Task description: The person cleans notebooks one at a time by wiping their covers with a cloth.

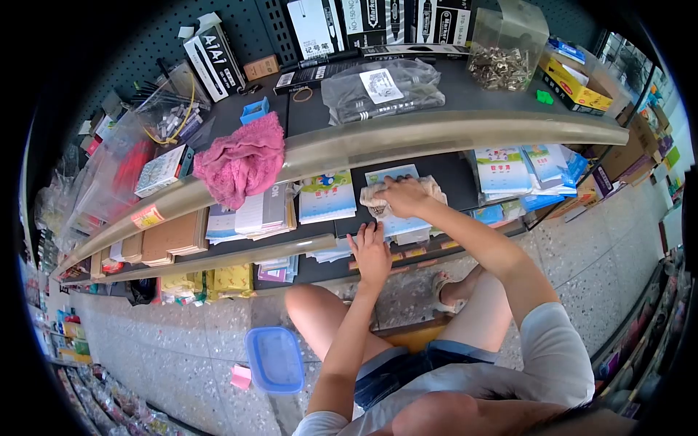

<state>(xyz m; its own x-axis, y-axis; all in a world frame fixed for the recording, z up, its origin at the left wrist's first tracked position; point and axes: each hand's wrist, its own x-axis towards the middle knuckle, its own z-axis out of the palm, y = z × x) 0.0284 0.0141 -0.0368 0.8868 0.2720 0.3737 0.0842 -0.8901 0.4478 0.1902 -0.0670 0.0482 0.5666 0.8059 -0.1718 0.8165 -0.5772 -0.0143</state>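
Note:
My right hand [404,198] is closed over a crumpled beige cloth [435,190], pressing it onto a light blue booklet [392,174] on the middle shelf. Part of the cloth is hidden under my palm. My left hand [371,254] rests at the shelf's front edge, just below and left of the cloth, fingers stretched out and nothing in them. To its upper left lies a stack of green and blue exercise books [326,198]. A pink cloth [244,160] hangs over the clear edge strip of the upper shelf.
The upper shelf holds marker boxes [367,25], a plastic bag of pens [385,91] and a clear bin of metal clips [502,65]. More booklets [505,173] lie at the right. A blue plastic basin [252,361] stands on the floor beside a pink piece [241,376].

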